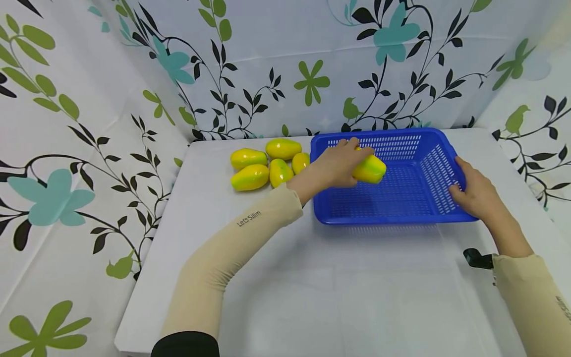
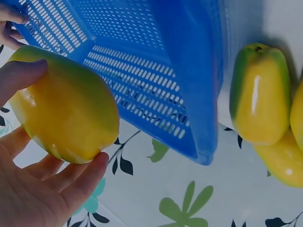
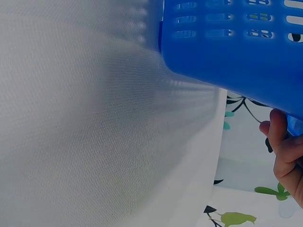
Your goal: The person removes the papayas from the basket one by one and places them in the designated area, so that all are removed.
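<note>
My left hand [image 1: 345, 163] holds a glossy yellow-green papaya [image 1: 370, 169] above the left part of a blue plastic basket [image 1: 392, 218]. In the left wrist view, the thumb lies on one side of the papaya [image 2: 71, 109] and the fingers curl round the other. My right hand [image 1: 477, 191] grips the basket's right rim, with the thumb on the inner side. The right wrist view shows the curled fingers [image 3: 289, 151] at the edge of the basket [image 3: 227, 52]. To the basket's left, several more papayas [image 1: 250, 177] lie grouped on the table, partly behind my left forearm.
The white table [image 1: 285, 297] carries the basket and the fruit. Patterned cloth [image 1: 267, 49] with leaves and flowers hangs behind the table and at both sides. A small black piece [image 1: 477, 259] sticks out by my right wrist.
</note>
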A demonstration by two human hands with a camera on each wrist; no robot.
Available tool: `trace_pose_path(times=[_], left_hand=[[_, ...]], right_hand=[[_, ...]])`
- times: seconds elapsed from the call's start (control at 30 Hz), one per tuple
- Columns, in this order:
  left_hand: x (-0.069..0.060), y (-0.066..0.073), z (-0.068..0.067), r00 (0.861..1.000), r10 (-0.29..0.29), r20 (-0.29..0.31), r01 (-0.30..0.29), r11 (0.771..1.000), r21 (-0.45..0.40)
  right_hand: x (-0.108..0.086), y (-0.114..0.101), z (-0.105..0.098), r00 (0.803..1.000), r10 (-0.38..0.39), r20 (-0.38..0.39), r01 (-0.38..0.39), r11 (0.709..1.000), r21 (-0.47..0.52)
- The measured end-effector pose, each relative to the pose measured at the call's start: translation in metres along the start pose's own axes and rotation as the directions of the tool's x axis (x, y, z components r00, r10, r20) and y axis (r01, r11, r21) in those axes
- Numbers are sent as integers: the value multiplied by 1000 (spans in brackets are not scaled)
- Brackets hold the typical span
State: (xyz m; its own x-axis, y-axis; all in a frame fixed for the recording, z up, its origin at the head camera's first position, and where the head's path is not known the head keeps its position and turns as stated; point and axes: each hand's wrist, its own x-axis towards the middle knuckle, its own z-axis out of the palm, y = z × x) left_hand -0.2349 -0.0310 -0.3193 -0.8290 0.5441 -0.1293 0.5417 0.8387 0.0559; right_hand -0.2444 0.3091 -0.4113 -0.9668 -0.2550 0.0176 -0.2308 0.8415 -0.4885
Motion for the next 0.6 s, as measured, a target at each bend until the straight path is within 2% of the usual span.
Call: trace_pose_path(times=[0.13,0.37,0.6], left_hand=[[-9,-9,-5,999,-39,4,39,999,-3],[-29,-35,-11,995,-101,-5,101,994,-30],[-52,-65,-4,986,-165,-22,162,982,-93]], right_hand=[[-1,0,0,1000,0,-5,0,1000,-2],[0,1,2,1000,0,-7,0,1000,-8],[-1,2,2,1000,-1,-12,0,1000,-14]])
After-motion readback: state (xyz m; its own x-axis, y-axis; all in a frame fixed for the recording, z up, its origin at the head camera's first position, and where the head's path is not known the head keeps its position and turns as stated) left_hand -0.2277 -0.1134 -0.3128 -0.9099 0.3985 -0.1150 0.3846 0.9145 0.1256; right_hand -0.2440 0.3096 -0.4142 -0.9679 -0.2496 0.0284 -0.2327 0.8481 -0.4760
